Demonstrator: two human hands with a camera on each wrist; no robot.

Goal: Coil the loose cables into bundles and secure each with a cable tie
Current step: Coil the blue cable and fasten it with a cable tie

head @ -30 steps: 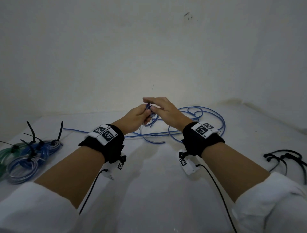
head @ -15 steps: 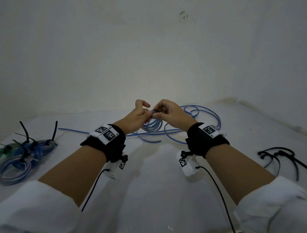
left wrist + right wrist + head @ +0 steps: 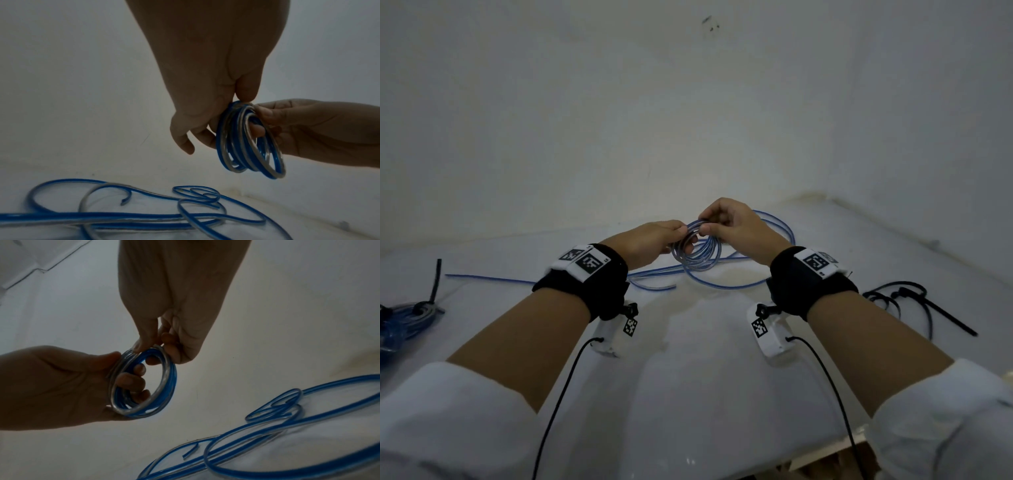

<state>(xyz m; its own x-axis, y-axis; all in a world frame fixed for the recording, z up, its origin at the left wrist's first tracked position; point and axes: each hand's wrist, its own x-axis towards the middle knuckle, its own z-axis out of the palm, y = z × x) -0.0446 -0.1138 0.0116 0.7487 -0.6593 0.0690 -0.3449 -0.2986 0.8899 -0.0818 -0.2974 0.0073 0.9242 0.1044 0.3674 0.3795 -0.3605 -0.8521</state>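
A blue and clear cable is partly wound into a small coil held above the white table. My left hand grips the coil's left side, its fingers passing through the ring. Pinching the top of the coil between thumb and fingers is my right hand. The rest of the cable lies loose in wide loops behind and under the hands, with a straight tail running left. Its cut end rests on the table.
Tied blue cable bundles with black ties lie at the left edge. Several loose black cable ties lie on the right. A white wall rises close behind, and the table's front edge is near my body.
The coil has grown from a short bend into several full rings. Both hands have risen slightly, and my right hand has brought another loop onto the coil.
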